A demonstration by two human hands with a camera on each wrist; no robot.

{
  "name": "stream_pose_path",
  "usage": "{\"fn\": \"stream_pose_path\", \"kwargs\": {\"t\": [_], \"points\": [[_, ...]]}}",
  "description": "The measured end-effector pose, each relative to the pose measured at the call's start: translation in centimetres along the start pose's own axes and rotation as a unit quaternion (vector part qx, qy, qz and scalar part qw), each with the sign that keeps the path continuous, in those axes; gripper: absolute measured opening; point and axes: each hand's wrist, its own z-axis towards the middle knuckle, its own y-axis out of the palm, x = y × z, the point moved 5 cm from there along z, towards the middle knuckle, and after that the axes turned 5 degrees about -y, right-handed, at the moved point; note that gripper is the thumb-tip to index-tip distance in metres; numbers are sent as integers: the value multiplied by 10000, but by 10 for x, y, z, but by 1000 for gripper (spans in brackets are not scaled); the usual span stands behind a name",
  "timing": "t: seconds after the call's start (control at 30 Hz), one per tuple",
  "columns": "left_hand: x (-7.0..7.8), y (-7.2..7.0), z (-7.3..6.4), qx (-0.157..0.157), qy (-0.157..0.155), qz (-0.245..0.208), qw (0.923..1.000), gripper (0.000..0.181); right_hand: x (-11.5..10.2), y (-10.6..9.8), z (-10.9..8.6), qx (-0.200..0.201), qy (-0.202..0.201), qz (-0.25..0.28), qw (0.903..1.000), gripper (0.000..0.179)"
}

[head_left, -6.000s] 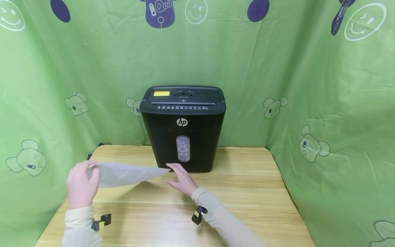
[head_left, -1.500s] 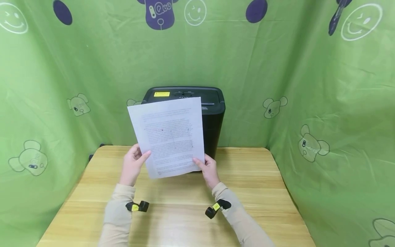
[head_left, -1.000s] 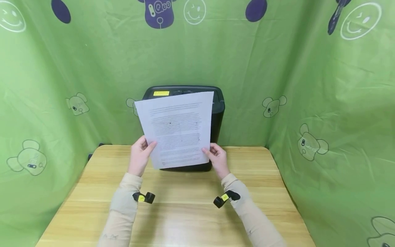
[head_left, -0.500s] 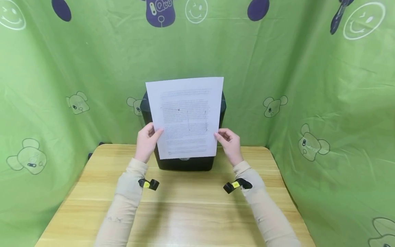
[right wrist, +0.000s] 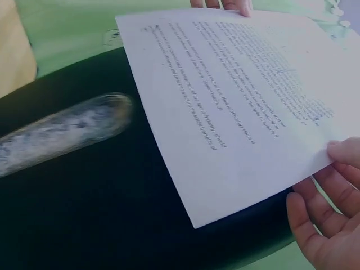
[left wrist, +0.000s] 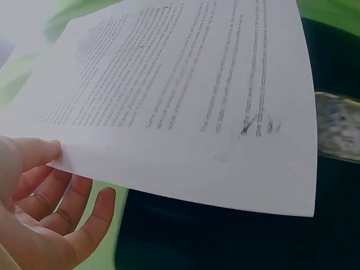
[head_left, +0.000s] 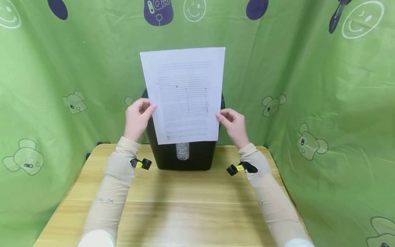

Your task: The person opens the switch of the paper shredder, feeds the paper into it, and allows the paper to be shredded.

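Observation:
A printed sheet of paper (head_left: 186,96) is held up in front of the black paper shredder (head_left: 185,157), hiding the shredder's top and upper front. My left hand (head_left: 135,118) pinches the sheet's left edge between thumb and fingers. On the opposite edge, my right hand (head_left: 234,127) pinches it the same way. In the left wrist view, the thumb (left wrist: 39,152) lies on the printed face and the other fingers are behind or below the edge. The right wrist view shows the right thumb (right wrist: 343,152) on the paper (right wrist: 225,124), with the shredder's window (right wrist: 67,132) beyond.
The shredder stands at the back of a wooden table (head_left: 185,206). Its clear window (head_left: 182,151) shows shredded bits inside. A green patterned curtain (head_left: 102,61) surrounds the table on the back and both sides. Wrist cameras (head_left: 141,163) are strapped to both forearms.
Six seconds ago the left hand held the sheet low at the left, the right hand reaching its other end. Both hands have since raised it upright before the shredder, still rising over the last second.

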Motion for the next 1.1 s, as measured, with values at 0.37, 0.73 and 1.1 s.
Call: {"fn": "stream_pose_path", "kwargs": {"t": [0.37, 0.73, 1.1], "points": [[48, -12, 41, -280, -37, -111, 9995, 22, -42, -15, 46, -161, -197, -399, 9989, 18], [85, -25, 85, -392, -466, -1366, 9888, 11, -81, -12, 92, 76, -486, -135, 9987, 8], [77, -23, 106, -321, -920, -2220, 9702, 4, -71, 2, 111, 140, -201, 60, 9997, 13]]}}
